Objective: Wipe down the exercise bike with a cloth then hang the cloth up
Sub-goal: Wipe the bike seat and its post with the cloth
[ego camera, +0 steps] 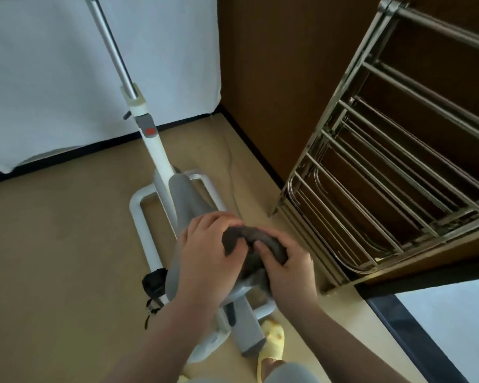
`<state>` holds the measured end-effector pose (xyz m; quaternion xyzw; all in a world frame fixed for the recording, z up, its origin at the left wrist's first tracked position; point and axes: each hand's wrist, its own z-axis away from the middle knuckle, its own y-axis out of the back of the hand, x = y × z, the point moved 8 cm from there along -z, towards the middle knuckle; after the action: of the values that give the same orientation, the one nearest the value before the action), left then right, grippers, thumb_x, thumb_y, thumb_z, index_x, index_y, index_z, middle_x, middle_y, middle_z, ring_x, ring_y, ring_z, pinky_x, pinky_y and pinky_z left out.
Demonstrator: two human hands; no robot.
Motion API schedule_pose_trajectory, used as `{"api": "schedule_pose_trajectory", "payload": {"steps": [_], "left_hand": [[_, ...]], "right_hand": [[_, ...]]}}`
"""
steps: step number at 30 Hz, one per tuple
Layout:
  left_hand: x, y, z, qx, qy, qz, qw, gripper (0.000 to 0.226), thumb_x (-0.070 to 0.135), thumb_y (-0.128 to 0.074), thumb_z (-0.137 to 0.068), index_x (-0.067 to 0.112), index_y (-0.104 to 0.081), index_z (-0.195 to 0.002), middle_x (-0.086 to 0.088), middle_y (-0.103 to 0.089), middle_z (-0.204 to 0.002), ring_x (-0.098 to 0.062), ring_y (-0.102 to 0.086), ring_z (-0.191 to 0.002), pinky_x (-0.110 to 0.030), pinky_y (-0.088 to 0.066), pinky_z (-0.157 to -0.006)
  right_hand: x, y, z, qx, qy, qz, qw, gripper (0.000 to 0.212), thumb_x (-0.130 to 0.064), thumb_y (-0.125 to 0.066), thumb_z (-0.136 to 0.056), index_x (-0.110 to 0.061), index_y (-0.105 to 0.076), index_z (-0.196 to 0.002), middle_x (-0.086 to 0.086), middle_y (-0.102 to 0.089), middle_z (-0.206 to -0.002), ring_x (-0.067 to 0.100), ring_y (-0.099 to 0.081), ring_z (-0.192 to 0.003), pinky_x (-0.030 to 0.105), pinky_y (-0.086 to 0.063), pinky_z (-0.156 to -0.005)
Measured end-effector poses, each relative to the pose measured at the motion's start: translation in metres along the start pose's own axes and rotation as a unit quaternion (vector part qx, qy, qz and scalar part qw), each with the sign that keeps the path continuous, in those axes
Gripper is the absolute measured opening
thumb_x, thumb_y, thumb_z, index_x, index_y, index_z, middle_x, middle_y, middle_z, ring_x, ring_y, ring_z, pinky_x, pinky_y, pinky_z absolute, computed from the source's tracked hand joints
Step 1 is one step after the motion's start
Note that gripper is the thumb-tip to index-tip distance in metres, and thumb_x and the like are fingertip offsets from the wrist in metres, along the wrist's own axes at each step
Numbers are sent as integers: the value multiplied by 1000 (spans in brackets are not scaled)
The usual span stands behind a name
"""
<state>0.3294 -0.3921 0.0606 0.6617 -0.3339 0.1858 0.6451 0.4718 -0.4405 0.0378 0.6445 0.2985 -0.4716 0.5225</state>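
Note:
The exercise bike [161, 167] stands on the tan floor, with a white frame, a silver post rising up and left, and a grey body below. A dark grey cloth [245, 239] is bunched on top of the grey body. My left hand [208, 252] presses on the cloth's left end. My right hand [285, 269] grips its right end, fingers curled over it. A black pedal [154, 283] sticks out on the bike's left side. Most of the cloth is hidden under my hands.
A metal drying rack [393, 167] with several bars leans against the brown wall on the right. A white sheet [53, 73] hangs at the back left. A thin cable [231, 167] runs over the floor. My yellow slipper [273, 344] is beside the bike's rear foot.

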Motion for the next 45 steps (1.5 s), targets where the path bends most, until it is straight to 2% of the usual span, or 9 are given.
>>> {"api": "schedule_pose_trajectory", "payload": {"steps": [8, 12, 18, 21, 25, 29, 35, 38, 45], "left_hand": [[-5, 3, -4, 81, 56, 27, 995, 20, 28, -51, -77, 38, -59, -91, 27, -57, -97, -2, -49, -102, -40, -43, -95], [-16, 7, -1, 132, 95, 34, 986, 19, 22, -55, -81, 32, -62, -95, 22, -59, -100, -6, -52, -101, -43, -46, -91], [-23, 14, 5, 189, 143, 41, 971, 25, 10, -60, -79, 28, -64, -95, 19, -58, -96, -10, -54, -98, -35, -47, -87], [-24, 18, 11, 213, 167, 40, 962, 22, 14, -61, -80, 31, -62, -94, 24, -52, -90, -11, -53, -94, -29, -44, -81], [-39, 25, 21, 214, 219, 24, 952, 23, 24, -62, -80, 36, -60, -99, 24, -51, -98, -11, -55, -94, -26, -40, -74], [-53, 26, 31, 203, 262, 12, 943, 24, 27, -62, -81, 39, -59, -101, 22, -52, -102, -10, -54, -95, -25, -38, -70], [-52, 22, 34, 224, 259, 42, 939, 24, 21, -63, -83, 32, -62, -104, 27, -47, -90, -5, -53, -90, -9, -33, -66], [-51, 22, 35, 232, 257, 52, 937, 24, 20, -64, -82, 31, -62, -103, 28, -47, -90, -5, -52, -91, -9, -33, -66], [-55, 23, 36, 233, 270, 95, 929, 23, 20, -64, -82, 34, -62, -100, 24, -52, -92, 2, -50, -86, -7, -35, -63]], "right_hand": [[3, -14, -46, -142, 33, 61, 987, 16, -27, -64, -90, -39, -68, -101, -23, -68, -89, -4, -62, -88, 8, -45, -73], [4, -24, -61, -190, 28, 13, 981, 15, -23, -64, -90, -34, -69, -99, -18, -69, -91, 0, -64, -90, 23, -53, -79], [-22, -41, -61, -195, 134, 152, 960, 17, -39, -62, -89, -38, -65, -106, -19, -69, -89, 3, -62, -83, 26, -52, -72], [-11, -49, -87, -203, 60, 120, 970, 14, -37, -64, -87, -34, -66, -101, -16, -68, -88, 6, -62, -87, 33, -53, -77], [-28, -58, -69, -225, 124, 163, 952, 24, -36, -63, -89, -39, -55, -112, -22, -64, -96, 0, -59, -86, 21, -48, -74], [-8, -59, -90, -222, 9, 93, 970, 22, -37, -65, -89, -32, -51, -105, -20, -57, -87, 6, -60, -89, 15, -41, -62], [-23, -65, -81, -246, 74, 67, 964, 15, -26, -69, -86, -31, -59, -97, -18, -63, -89, -3, -59, -83, 17, -51, -71], [-9, -71, -98, -236, -37, 3, 971, 8, -23, -68, -87, -27, -61, -88, -8, -67, -86, 7, -64, -83, 38, -56, -81], [-33, -65, -85, -234, 96, 137, 958, 16, -28, -68, -86, -35, -61, -98, -18, -64, -87, 4, -61, -85, 32, -54, -75]]}}
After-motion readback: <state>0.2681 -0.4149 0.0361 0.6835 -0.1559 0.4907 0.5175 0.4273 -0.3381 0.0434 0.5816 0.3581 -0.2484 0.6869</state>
